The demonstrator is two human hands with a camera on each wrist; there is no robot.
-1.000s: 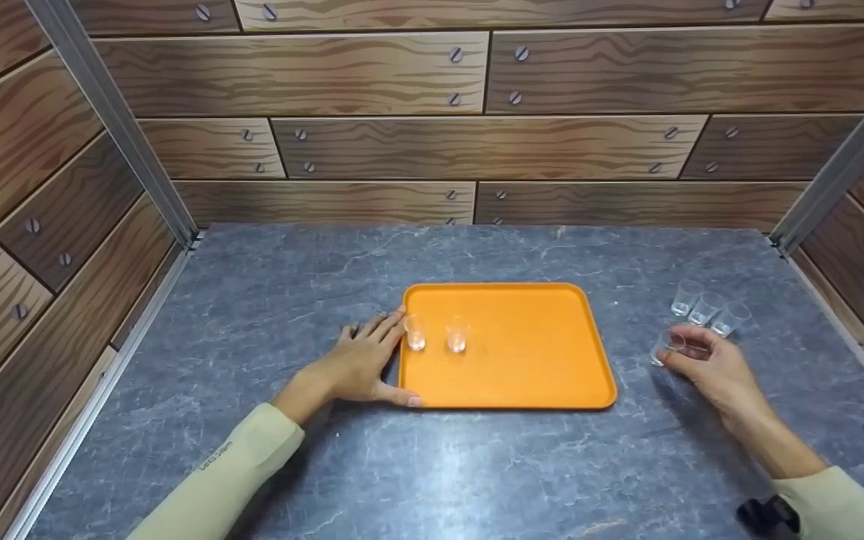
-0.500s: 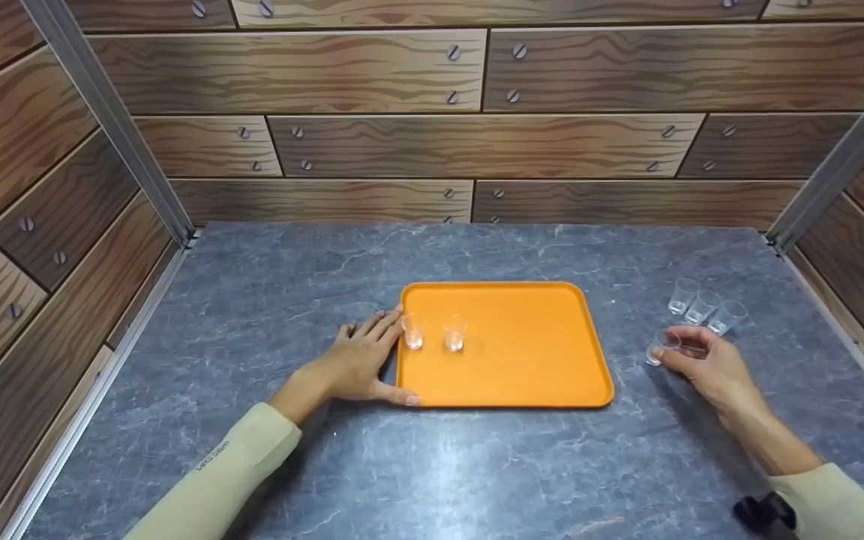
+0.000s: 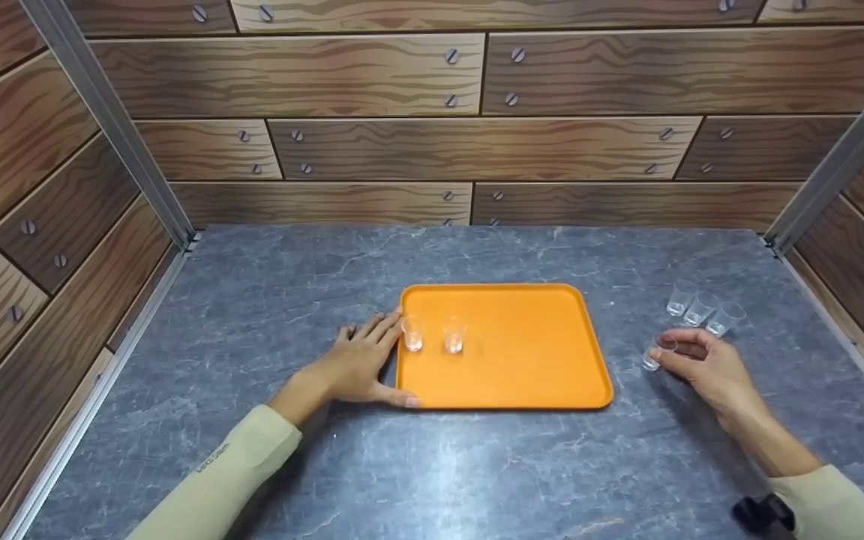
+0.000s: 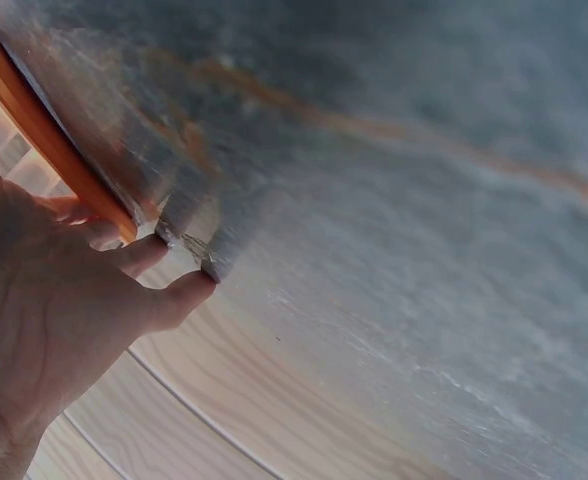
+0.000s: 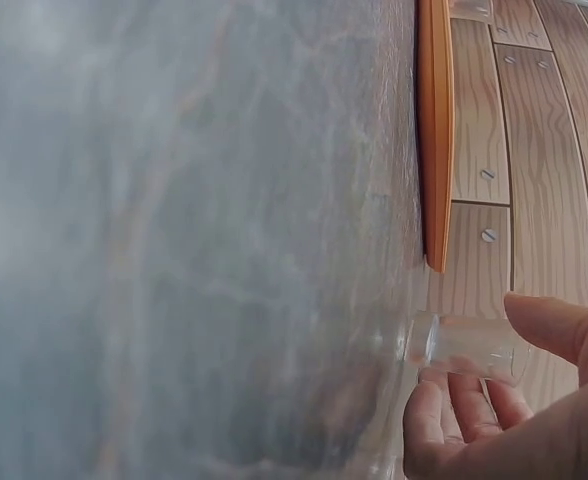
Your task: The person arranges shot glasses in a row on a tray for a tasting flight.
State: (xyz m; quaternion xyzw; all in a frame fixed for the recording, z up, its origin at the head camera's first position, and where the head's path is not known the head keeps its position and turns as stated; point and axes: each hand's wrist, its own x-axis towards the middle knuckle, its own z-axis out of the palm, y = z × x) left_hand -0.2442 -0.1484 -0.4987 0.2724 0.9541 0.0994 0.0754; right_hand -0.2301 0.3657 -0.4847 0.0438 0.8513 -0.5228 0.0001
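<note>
Grey stone-look tabletop (image 3: 477,465), wood-plank walls around. Your right hand (image 3: 706,369) pinches clear shot glass (image 3: 654,353), fingers curled round it, right of orange tray (image 3: 529,375). Three more shot glasses (image 3: 700,307) just beyond. Your left hand (image 3: 357,362) flat, fingers straight, against tray's left edge. Two shot glasses on tray (image 3: 433,334).

**Left hand at the orange tray's edge**

The left hand (image 4: 44,310) fills the lower left of the left wrist view, palm toward the camera. Its fingers (image 4: 179,295) reach out to the grey marbled tabletop (image 4: 404,200), fingertips touching the surface. Just beside the fingers, on their upper side, runs the rim of the orange tray (image 4: 49,140), a narrow slanting band that the hand rests against. Below the hand lies pale wood-grain panelling (image 4: 204,400), blurred.
</note>
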